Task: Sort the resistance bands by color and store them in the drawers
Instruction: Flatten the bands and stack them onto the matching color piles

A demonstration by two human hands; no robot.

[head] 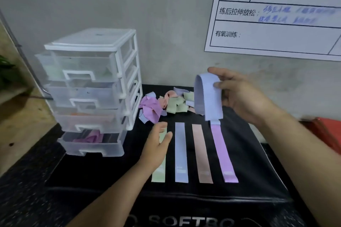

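Note:
My right hand [239, 96] holds a folded light-blue band [208, 97] up above the black mat, thumb and fingers pinching its top. My left hand [158, 145] hovers open over the green band [159, 173] lying flat on the mat. Beside it lie a light-blue band [180, 153], a peach band [202, 153] and a purple band [222, 151], side by side. A heap of mixed bands [166, 105] sits behind them. The clear drawer unit [92, 88] stands at the left, its bottom drawer [92, 143] pulled out with purple bands inside.
The black mat [249, 162] covers a dark speckled counter. A white chart [276, 14] hangs on the grey wall. A red object [328, 132] lies at the right edge. A wooden surface [18, 125] and a plant leaf are at the left.

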